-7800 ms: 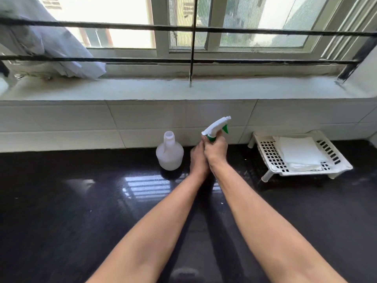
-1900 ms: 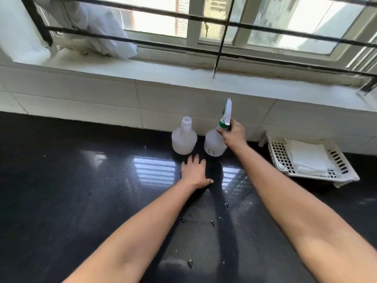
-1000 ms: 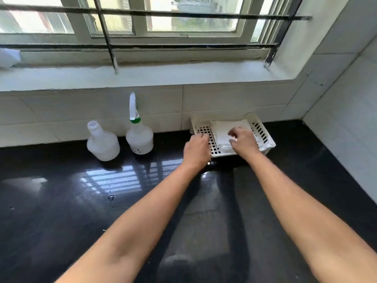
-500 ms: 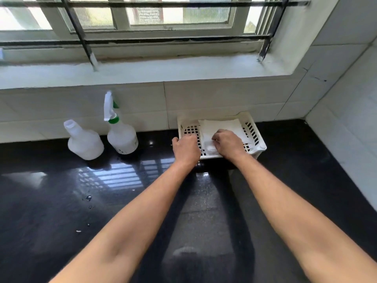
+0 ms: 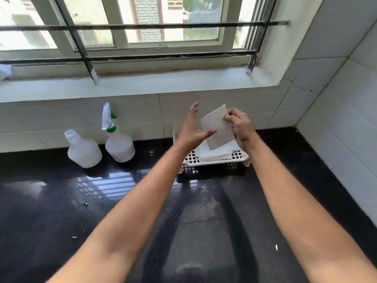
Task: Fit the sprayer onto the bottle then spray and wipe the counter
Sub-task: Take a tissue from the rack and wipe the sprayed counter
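Sprayer bottle (image 5: 119,145): upright on the black bench (image 5: 61,201) by the wall, long axis vertical, nozzle toward the window.
Right hand (image 5: 240,127): pinching a white cloth (image 5: 217,127) above the basket (image 5: 214,161).
Left hand (image 5: 191,131): spread open, thumb touching the cloth.
Second bottle (image 5: 83,150): capless, just left of the sprayer bottle.

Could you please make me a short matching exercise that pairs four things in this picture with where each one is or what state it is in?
Things:
1. sprayer bottle
2. open bottle
3. folded cloth
4. basket

States:
A. no cap, leftmost on the counter
B. lifted, pinched by the right hand
C. stands on the counter with cloths inside
D. green collar and white trigger head fitted

Pairs: 1-D, 2-A, 3-B, 4-C
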`<action>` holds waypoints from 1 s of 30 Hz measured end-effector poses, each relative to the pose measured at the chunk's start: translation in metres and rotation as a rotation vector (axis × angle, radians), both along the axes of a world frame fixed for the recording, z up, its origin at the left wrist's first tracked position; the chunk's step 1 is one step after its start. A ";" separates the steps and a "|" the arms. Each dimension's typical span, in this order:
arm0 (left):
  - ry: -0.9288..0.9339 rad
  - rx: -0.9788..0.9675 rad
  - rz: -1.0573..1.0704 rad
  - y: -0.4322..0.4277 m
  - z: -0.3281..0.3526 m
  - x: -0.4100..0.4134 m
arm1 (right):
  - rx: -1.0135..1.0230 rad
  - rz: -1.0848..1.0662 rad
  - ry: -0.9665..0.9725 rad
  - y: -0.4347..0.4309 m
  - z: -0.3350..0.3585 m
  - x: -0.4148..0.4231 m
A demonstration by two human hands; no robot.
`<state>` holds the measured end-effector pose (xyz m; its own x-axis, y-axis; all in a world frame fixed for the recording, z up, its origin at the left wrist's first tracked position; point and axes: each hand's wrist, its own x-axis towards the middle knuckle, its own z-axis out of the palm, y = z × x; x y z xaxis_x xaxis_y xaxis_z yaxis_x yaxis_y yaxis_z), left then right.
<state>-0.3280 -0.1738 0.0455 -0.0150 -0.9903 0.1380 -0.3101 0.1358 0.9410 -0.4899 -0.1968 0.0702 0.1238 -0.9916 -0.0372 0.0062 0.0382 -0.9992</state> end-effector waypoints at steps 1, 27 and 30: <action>0.173 0.100 -0.037 0.003 0.007 0.002 | 0.025 0.022 -0.057 0.005 0.004 0.001; -0.170 0.229 0.310 0.138 -0.062 0.193 | -0.207 0.002 0.692 0.125 -0.064 0.161; -0.522 0.156 0.314 0.167 -0.083 0.257 | -0.301 -0.017 0.823 0.145 -0.084 0.190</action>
<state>-0.0710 -0.0069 -0.0372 0.2532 -0.9664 0.0448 -0.7371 -0.1627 0.6559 -0.2994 -0.0520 -0.0133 0.1582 -0.9752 0.1549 -0.7231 -0.2213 -0.6544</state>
